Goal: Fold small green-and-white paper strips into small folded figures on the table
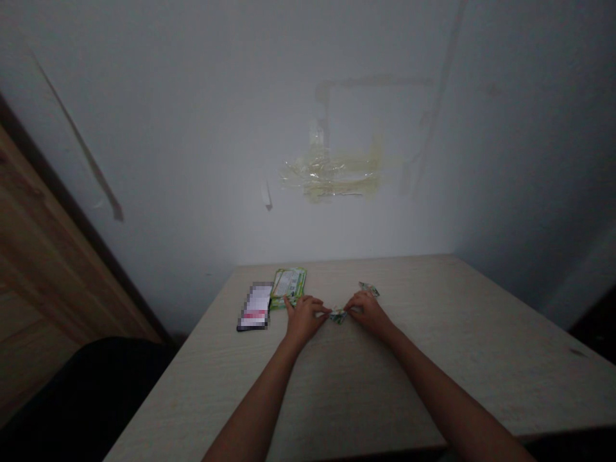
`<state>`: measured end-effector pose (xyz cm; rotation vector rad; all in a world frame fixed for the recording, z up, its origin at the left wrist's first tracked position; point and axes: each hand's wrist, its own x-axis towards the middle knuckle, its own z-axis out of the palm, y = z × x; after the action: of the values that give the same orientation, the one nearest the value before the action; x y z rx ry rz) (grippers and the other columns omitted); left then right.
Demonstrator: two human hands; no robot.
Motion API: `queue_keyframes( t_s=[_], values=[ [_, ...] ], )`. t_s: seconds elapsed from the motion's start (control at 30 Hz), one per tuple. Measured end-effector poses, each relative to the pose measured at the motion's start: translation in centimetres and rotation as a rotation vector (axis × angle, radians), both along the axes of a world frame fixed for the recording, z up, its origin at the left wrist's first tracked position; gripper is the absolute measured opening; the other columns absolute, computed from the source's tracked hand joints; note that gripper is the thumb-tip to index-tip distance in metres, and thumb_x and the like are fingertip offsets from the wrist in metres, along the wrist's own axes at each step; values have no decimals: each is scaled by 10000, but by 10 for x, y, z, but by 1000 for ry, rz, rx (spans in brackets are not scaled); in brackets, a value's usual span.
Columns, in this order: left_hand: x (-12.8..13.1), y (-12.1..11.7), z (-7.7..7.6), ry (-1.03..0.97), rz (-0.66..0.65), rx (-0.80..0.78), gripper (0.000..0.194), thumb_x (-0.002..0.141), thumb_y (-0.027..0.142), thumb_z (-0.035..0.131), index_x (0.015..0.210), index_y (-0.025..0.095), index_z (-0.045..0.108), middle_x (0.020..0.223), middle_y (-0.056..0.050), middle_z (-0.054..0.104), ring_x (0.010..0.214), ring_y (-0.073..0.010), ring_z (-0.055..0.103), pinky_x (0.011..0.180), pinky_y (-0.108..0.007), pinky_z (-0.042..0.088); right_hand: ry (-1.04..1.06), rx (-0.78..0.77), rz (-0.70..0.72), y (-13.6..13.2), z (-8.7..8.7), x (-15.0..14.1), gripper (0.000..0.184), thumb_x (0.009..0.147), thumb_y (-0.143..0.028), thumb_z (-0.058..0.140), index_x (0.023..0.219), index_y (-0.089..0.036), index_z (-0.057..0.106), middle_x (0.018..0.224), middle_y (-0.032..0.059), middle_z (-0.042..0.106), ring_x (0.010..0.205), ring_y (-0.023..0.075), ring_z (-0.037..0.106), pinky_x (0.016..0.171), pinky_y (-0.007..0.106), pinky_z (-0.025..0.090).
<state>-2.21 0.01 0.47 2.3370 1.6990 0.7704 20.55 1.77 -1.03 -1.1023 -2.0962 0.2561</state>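
Between my two hands, just above or on the table, is a small folded piece of patterned paper (pixel 338 316), whitish with green and dark marks. My left hand (pixel 305 317) pinches its left edge between thumb and fingertips. On the other side, my right hand (pixel 369 312) pinches the right edge. A second small patterned piece (pixel 369 289) lies just behind my right hand, partly covered by it. Beyond my left hand rests a green and white printed packet or booklet (pixel 289 282), its lower part overlapped by my fingers.
A phone (pixel 255 307) with a blurred screen lies left of the packet. The pale wooden table (pixel 433 301) meets a white wall with peeling clear tape (pixel 332 176). A dark chair-like shape (pixel 96 391) stands left of the table, near a wooden panel (pixel 58 256).
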Motion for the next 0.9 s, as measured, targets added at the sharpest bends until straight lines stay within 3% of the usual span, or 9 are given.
queue_keyframes(
  t_s=[0.2,0.5,0.9],
  values=[
    [1,-5,5,47,-6,19,166,792,336,651,911,422,729,1141,35,681,1219,-256,476,1042,-721,-167,-39,6,-11,-3,-1,1,125,797,-199,624,826,-235,739,890,42,692,949,213,575,938,416,400],
    [8,-10,4,15,5,72,207,798,524,623,848,356,733,1088,9,691,1162,-254,516,1046,-715,-163,-33,-3,-30,-2,-4,-3,78,784,-246,657,812,-221,724,906,51,660,946,215,562,917,398,422],
    [12,-15,10,40,32,22,235,769,519,661,883,323,723,1133,-6,673,1178,-264,496,1057,-709,-153,-39,-12,-83,-8,-2,-10,88,741,-239,679,822,-213,703,932,61,635,943,227,549,915,405,420]
  ],
)
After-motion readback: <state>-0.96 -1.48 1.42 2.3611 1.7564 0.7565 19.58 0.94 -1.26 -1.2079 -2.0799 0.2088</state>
